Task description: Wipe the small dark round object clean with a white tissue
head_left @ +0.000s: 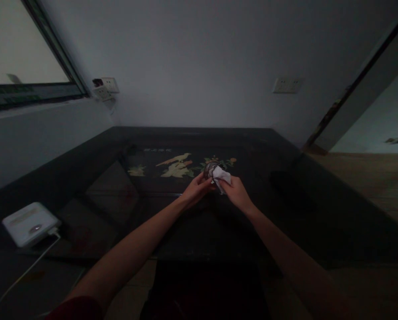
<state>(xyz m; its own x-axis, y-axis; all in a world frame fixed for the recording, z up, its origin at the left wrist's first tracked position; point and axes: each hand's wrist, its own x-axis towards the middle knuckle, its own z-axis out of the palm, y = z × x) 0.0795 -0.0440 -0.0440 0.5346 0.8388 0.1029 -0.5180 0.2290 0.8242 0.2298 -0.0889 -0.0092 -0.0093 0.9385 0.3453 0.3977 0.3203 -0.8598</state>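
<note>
Both hands meet over the dark table (192, 235). My left hand (198, 187) is closed around a small dark, shiny rounded object (209, 168); its exact kind is too dim to make out. A crumpled white tissue or cloth (221, 175) is pinched in my right hand (236, 191) and pressed against that object. Part of the rounded object is covered by the white piece and by my fingers.
The tabletop carries a picture of birds and flowers (177, 165). A white box (31, 223) with a cable sits at the left. Wall sockets (288, 85) are behind the table, a window (25, 49) is at upper left, and wooden floor (379, 178) lies to the right.
</note>
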